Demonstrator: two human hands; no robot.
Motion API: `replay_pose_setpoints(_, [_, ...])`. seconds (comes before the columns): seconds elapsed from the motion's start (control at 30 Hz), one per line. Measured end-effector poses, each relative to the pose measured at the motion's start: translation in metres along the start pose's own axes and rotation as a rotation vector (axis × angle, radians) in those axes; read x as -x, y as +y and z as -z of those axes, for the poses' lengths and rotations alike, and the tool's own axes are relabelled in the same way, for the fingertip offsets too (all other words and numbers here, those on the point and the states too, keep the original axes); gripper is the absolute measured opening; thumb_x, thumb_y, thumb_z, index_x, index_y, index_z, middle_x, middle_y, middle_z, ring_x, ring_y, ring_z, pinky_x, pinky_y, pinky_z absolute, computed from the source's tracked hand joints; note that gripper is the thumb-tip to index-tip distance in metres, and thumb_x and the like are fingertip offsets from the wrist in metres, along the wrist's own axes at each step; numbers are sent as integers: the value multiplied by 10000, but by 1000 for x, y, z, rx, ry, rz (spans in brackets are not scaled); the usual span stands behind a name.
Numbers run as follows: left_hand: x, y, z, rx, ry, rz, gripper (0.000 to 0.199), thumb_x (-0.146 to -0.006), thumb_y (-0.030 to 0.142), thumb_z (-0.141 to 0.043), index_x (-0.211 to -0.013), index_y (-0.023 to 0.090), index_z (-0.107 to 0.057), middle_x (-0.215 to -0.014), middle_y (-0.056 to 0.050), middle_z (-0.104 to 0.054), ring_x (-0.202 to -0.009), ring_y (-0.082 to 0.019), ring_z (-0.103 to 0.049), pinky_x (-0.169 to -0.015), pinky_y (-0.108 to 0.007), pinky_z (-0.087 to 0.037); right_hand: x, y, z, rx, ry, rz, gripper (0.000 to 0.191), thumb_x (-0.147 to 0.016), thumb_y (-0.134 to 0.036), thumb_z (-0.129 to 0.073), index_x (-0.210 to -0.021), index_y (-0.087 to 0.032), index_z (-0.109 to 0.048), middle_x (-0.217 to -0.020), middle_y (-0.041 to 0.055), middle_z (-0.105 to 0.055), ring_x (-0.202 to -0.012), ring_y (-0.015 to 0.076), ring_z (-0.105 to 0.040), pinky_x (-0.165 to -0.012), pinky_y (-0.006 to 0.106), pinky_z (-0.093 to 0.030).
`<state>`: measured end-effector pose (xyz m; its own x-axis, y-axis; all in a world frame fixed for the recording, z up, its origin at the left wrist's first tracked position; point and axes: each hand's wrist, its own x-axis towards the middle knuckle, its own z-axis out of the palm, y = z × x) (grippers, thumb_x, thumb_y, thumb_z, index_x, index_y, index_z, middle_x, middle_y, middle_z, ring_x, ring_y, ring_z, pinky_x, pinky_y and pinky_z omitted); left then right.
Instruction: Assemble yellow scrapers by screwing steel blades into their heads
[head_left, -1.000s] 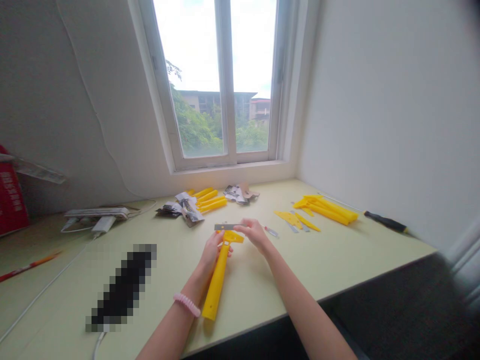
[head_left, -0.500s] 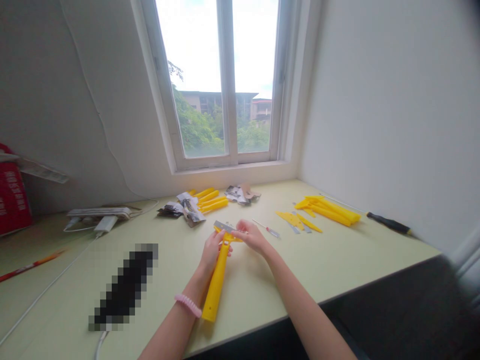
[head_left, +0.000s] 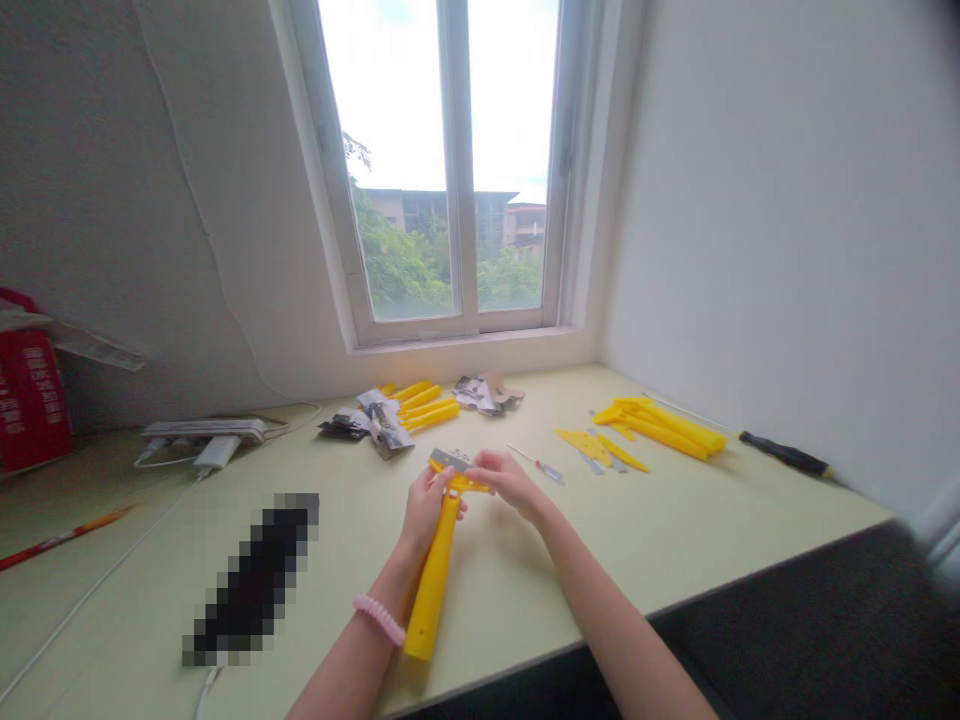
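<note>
In the head view, the grey blade (head_left: pixel 444 459), held level above the yellow scraper (head_left: pixel 433 590) a second ago, has come down slantwise along its head, so the two parts now seem nearly lined up. The left hand (head_left: pixel 422 508) grips the scraper around its neck, thumb by the blade; the right hand (head_left: pixel 511 483) pinches the head's right end. The scraper's handle points back over the table's (head_left: pixel 517 590) near edge.
</note>
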<state>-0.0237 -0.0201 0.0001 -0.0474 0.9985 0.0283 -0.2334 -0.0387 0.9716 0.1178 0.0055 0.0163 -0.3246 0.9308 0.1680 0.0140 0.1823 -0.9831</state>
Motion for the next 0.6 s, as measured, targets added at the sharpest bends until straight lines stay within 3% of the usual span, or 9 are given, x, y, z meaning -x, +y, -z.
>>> replay_pose_setpoints(0.13, [1, 0, -1, -2, -3, -10, 329, -680, 360, -580, -894, 123, -501, -552, -1, -571, -376, -121, -533, -364, -221, -408, -1, 1, 2, -52, 36, 20, 180, -586, -334, -663, -630, -167, -614, -563, -25, -550, -534, 102, -459, -513, 233, -332])
replay_pose_setpoints(0.33, [3, 1, -2, -27, 55, 19, 307, -700, 408, -568, -815, 134, -490, -528, 7, -552, -366, -123, -532, -347, -214, -395, -3, 1, 8, -62, 271, -48, 171, -537, -296, -692, -655, -172, -678, -621, 6, -626, -604, 132, -510, -602, 268, -368])
replay_pose_setpoints(0.6, [4, 5, -1, -83, 136, 8, 353, -685, 434, -584, -837, 126, -504, -471, 18, -530, -348, -135, -527, -337, -222, -397, -2, 5, 7, 22, 87, 34, 143, -562, -274, -684, -659, -168, -694, -642, 11, -644, -620, 138, -532, -648, 284, -391])
